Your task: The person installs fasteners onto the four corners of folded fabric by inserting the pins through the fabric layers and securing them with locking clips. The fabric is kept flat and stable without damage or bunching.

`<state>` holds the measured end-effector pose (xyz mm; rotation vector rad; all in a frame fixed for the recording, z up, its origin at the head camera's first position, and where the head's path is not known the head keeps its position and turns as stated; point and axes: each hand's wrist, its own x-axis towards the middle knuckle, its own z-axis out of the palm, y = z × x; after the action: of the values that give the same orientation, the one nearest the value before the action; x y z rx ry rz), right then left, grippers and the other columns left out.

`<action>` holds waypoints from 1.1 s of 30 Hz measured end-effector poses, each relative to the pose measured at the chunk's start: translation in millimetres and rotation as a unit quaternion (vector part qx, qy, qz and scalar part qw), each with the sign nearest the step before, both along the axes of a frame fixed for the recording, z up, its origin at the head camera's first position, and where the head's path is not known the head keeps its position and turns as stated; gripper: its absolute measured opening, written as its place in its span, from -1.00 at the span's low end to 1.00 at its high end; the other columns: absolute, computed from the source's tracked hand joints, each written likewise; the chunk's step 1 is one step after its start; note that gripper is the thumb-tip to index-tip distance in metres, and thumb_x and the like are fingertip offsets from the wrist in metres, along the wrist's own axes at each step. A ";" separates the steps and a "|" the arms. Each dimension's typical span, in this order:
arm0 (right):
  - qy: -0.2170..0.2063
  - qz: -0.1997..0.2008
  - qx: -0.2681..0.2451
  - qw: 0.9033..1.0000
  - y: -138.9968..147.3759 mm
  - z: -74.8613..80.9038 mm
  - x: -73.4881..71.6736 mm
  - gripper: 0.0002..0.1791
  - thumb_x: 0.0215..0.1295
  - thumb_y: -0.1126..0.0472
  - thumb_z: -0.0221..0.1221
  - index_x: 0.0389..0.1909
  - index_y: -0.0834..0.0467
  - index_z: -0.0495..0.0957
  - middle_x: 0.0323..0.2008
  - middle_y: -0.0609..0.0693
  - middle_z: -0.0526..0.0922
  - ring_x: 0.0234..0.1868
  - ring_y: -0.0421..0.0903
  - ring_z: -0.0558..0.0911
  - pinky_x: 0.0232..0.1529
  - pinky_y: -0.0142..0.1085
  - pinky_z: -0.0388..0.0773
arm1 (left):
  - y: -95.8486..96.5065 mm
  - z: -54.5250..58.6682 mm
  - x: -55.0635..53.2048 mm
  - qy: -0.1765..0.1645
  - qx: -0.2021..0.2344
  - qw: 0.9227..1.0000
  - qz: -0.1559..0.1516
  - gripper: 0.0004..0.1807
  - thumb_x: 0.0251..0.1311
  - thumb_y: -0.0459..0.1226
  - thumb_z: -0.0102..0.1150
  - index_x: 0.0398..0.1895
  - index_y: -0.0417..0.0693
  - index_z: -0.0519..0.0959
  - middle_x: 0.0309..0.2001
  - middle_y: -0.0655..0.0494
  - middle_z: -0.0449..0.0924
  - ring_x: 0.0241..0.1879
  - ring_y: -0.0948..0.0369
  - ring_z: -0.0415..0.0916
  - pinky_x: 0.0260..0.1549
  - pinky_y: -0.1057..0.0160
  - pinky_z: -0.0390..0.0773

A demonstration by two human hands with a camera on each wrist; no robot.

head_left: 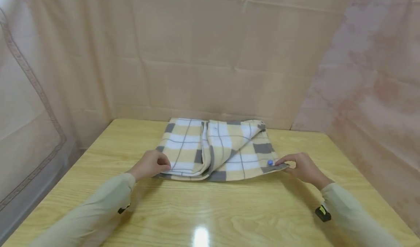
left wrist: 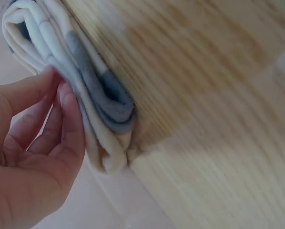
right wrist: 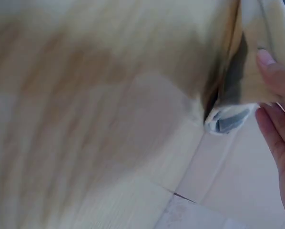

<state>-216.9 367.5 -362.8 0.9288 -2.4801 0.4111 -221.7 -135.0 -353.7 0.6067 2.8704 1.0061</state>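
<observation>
A folded plaid fleece blanket (head_left: 183, 141) in white, cream and grey lies on the wooden table (head_left: 210, 203). Its left part is stacked in several layers, and a loose flap slants over the right part. My left hand (head_left: 151, 165) pinches the near left edge between thumb and fingertips; in the left wrist view the layers' rounded folds (left wrist: 106, 102) show beside the fingers. At the near right corner, my right hand (head_left: 303, 168) grips the edge with the thumb on top, raising it slightly. A small blue round piece (head_left: 270, 162) sits on the cloth by the right fingertips.
Beige cloth (head_left: 210, 57) hangs behind the table's far edge, close to the blanket. More patterned cloth hangs at the left (head_left: 26, 93) and right (head_left: 377, 75). Dark wrist devices (head_left: 323, 213) sit under both sleeves.
</observation>
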 end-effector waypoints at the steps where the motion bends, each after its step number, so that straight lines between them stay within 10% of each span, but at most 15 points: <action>1: -0.008 0.009 0.017 1.000 0.5 -1.4 0.9 -0.60 -0.26 0.52 0.43 -0.37 0.04 0.74 -0.37 -0.06 0.79 -0.29 -0.20 0.73 -0.29 -0.29 0.68 | -0.7 0.3 -0.8 0.009 -0.008 1.000 -0.002 -0.92 0.16 -0.35 0.25 -0.47 -0.12 0.67 -0.44 0.09 0.69 -0.41 0.29 0.52 -0.36 0.30 0.58; 7: -0.076 0.068 0.106 0.989 -2.0 -4.4 4.7 -0.70 -0.11 0.47 0.39 -0.29 0.15 0.72 -0.31 0.02 0.78 -0.26 -0.06 0.73 -0.22 -0.23 0.69 | 3.5 -2.6 -5.6 0.052 -0.070 0.996 -0.004 -0.93 0.16 -0.33 0.24 -0.41 -0.14 0.66 -0.39 0.04 0.70 -0.36 0.17 0.59 -0.29 0.17 0.64; 19: -0.136 0.069 0.121 0.981 -2.9 18.7 9.9 -0.72 -0.12 0.21 0.48 -0.31 0.15 0.72 -0.32 0.01 0.79 -0.27 -0.05 0.74 -0.25 -0.17 0.68 | 8.1 -10.5 1.4 0.071 -0.093 0.993 -0.015 -0.73 0.16 -0.30 0.24 -0.10 -0.24 0.67 -0.07 -0.11 0.72 -0.15 0.09 0.63 -0.07 0.04 0.63; 27: -0.116 0.048 0.124 0.984 -69.2 71.8 -40.3 -0.69 0.00 0.23 0.41 -0.23 0.29 0.66 -0.21 0.19 0.75 -0.16 0.12 0.72 -0.05 -0.07 0.66 | 3.2 -8.9 -4.9 0.133 -0.143 0.981 -0.007 -0.75 0.09 -0.28 0.28 -0.18 -0.22 0.70 -0.18 -0.05 0.76 -0.48 0.28 0.43 -0.46 0.34 0.43; 33: -0.100 0.032 0.155 0.982 -135.3 98.7 -84.6 -0.63 0.09 0.27 0.36 -0.07 0.31 0.62 -0.10 0.23 0.71 -0.17 0.13 0.70 -0.02 -0.06 0.64 | 11.8 -14.2 -8.7 0.118 -0.152 0.981 -0.002 -0.76 0.11 -0.26 0.26 -0.18 -0.20 0.70 -0.13 -0.08 0.74 -0.48 0.25 0.48 -0.45 0.31 0.48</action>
<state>-301.5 232.2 -264.1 1.1406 -2.7559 0.1444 -230.5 -123.2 -367.8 0.7490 3.1329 0.5028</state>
